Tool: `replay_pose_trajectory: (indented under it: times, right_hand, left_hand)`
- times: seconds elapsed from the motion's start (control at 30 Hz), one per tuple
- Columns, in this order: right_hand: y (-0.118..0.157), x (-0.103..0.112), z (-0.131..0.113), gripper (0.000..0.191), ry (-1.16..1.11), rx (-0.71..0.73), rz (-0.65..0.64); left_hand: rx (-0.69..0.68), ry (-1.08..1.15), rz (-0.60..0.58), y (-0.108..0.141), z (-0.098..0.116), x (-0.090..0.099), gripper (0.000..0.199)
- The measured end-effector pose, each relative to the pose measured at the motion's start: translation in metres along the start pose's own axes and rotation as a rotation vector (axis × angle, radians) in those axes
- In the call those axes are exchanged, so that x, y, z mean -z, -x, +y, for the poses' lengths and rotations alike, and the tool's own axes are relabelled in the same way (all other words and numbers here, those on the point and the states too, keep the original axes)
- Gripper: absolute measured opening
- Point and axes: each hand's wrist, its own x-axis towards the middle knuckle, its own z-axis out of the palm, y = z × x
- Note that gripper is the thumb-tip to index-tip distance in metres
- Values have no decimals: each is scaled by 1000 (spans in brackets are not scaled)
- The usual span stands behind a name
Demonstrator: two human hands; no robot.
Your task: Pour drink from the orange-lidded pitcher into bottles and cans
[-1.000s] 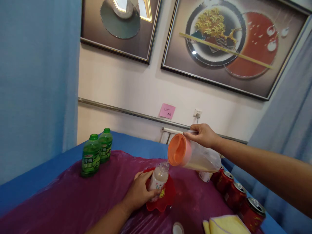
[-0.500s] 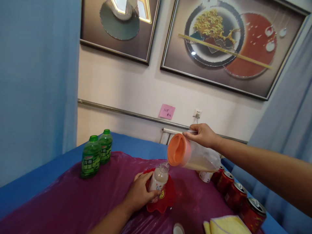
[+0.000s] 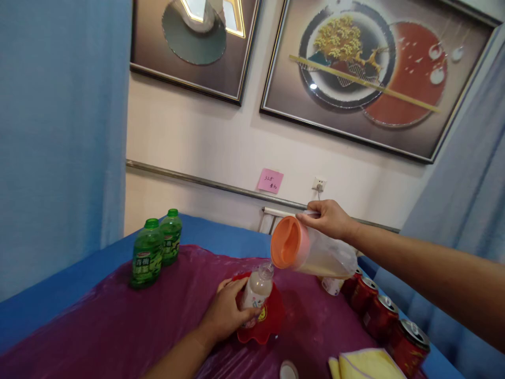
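My left hand (image 3: 226, 311) is wrapped round a small clear bottle (image 3: 258, 289) with a printed label and cloudy liquid inside. The bottle leans a little to the right over a red scalloped plate (image 3: 274, 318). Higher up, my right hand (image 3: 329, 218) grips the handle of a translucent pitcher (image 3: 323, 255) with an orange lid (image 3: 286, 243). It is tipped nearly on its side, with pale liquid lying along its lower wall. The lid's lower edge is right at the bottle's open mouth. I cannot make out a stream of liquid between them.
Two green bottles (image 3: 147, 258) stand at the left on the purple plastic sheet (image 3: 98, 326). Several red cans (image 3: 408, 342) line the right edge, beside a white cup (image 3: 332, 285). A folded yellow cloth (image 3: 366, 364) and a white cap (image 3: 289, 370) lie in front.
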Motion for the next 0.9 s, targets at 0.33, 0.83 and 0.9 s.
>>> replay_pose_trajectory:
  times: [0.33,0.83,0.9]
  right_hand:
    - [1,0,0,51,-7,-4,0]
    - [1,-1,1,50,9,8,-9]
    - [1,-1,1,51,11,8,-9]
  left_hand:
    - [-17,-7,9,1,0,0,77]
    - [-9,-15,-4,0,-1,-1,78]
    - [-15,-20,-4,0,-1,-1,77]
